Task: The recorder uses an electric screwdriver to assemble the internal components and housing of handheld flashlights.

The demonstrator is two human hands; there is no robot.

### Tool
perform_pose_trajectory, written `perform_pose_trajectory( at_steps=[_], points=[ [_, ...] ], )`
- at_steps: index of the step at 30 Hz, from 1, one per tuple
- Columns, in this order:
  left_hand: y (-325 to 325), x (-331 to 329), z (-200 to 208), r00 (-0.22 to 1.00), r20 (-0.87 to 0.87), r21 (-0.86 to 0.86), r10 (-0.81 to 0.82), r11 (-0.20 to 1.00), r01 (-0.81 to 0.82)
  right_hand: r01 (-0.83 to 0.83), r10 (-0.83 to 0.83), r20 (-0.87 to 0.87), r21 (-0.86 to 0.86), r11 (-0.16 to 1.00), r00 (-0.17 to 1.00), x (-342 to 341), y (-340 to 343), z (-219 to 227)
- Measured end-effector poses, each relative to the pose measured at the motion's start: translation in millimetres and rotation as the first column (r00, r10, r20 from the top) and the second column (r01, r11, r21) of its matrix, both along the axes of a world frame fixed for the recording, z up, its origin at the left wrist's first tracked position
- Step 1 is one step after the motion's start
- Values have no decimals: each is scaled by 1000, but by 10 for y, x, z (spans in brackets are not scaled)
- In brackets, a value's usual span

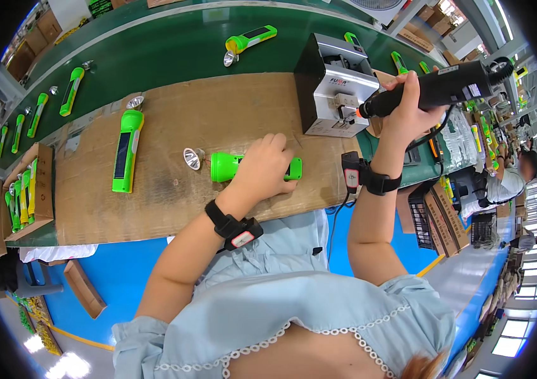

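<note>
My left hand [263, 165] is closed over the middle of a green flashlight [223, 167] lying on the cardboard sheet [186, 211]. Just left of its head sits a loose silver reflector [193, 158]. My right hand [408, 115] grips a black electric screwdriver [448, 87], held nearly level. Its tip meets the front of a black and silver screw feeder [335, 95]; whether a screw is on the tip is too small to tell. Another green flashlight [127, 151] lies to the left, a reflector [135, 103] at its head end.
Several green flashlights, one of them [72, 91] at the left, lie on the green belt [173, 54] beyond the cardboard. A carton [44, 183] at the left edge holds more. The screwdriver's cable [434, 134] hangs below my right hand. A person [502, 183] sits at the far right.
</note>
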State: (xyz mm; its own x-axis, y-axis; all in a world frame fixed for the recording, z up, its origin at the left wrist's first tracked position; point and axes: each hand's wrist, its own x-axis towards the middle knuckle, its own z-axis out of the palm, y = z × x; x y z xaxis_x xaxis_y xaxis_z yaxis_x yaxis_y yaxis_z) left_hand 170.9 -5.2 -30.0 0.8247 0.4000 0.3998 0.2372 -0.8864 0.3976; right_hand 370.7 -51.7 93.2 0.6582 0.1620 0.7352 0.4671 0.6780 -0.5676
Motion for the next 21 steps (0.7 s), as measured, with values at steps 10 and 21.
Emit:
perform_pose_trajectory(
  at_steps=[10,21],
  points=[
    [-43,-22,-31,996,86,-5,-4,1000,4,33,-13,77,-262,965,997,49,85,-95],
    [-78,-9,-36,996,88,-16,12,1000,-10,-239,233,-53,-178,955,971,-641,-272,-194]
  ],
)
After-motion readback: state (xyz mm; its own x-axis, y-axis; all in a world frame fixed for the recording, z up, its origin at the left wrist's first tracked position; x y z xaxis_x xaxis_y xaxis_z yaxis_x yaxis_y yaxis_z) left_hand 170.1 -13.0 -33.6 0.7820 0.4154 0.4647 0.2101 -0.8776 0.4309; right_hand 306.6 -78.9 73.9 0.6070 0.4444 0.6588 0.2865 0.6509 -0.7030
